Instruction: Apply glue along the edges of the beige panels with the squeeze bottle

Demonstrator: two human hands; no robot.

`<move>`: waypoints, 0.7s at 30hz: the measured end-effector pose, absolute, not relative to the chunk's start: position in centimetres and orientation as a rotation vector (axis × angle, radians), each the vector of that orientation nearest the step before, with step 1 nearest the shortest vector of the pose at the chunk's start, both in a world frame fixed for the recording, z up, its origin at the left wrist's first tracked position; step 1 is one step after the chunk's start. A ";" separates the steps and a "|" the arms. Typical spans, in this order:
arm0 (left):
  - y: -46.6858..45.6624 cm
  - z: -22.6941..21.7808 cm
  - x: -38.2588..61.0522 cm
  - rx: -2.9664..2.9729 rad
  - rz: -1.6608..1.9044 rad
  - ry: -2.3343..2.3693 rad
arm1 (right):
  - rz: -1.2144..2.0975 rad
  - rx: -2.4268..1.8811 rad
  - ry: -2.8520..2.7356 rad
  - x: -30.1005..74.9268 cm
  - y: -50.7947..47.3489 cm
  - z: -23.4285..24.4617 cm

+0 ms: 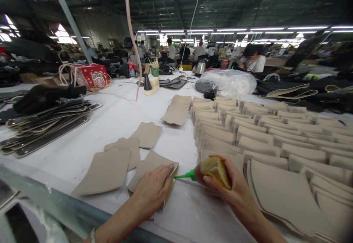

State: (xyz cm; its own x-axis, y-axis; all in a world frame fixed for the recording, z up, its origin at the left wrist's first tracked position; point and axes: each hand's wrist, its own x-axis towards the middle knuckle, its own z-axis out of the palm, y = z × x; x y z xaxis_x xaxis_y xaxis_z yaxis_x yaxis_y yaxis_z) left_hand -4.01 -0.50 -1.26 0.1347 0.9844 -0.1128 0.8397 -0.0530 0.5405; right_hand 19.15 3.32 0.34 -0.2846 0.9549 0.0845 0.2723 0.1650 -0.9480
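My right hand (230, 180) is wrapped around a squeeze bottle (213, 170) with amber contents, held on its side. Its thin green nozzle points left, and the tip is at the edge of a beige panel (153, 165). Fingers of my left hand (156, 186) grip that panel's right edge, where a fold or second layer shows, raised off the table. How the layers join is hidden by my fingers. Left of it lie more loose beige panels (106, 171), partly overlapping. Beyond them a small stack of panels (178, 110) rests on the white table.
Overlapping rows of beige pieces (259, 136) cover the right side. Black stacked pieces (49, 125) lie left, near a red bag (93, 76). A white bottle with a black nozzle (151, 84), a clear plastic bag (228, 83) and a kettle (200, 68) stand farther back. People work in the background.
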 end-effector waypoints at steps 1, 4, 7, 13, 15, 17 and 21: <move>-0.5 -1.2 -4.0 1.935 0.398 1.746 | 1.132 -1.200 -1.687 19.1 3.3 0.4; -0.7 -1.2 -4.0 1.933 0.404 1.741 | 1.120 -1.213 -1.660 18.9 3.0 0.4; -0.8 -1.2 -4.0 1.927 0.411 1.743 | 1.226 -1.169 -1.595 18.5 2.2 0.4; -0.8 -1.0 -4.3 1.876 0.465 1.719 | 1.541 -1.046 -1.266 19.0 2.2 0.3; -0.8 -0.9 -4.4 1.845 0.492 1.699 | 1.691 -0.999 -0.986 19.7 2.8 0.4; -0.7 -0.9 -4.6 1.815 0.524 1.706 | 1.751 -0.972 -0.674 20.3 3.5 0.8; -0.7 -0.8 -5.4 1.837 0.543 1.939 | 1.668 -0.880 -0.218 21.3 4.7 2.5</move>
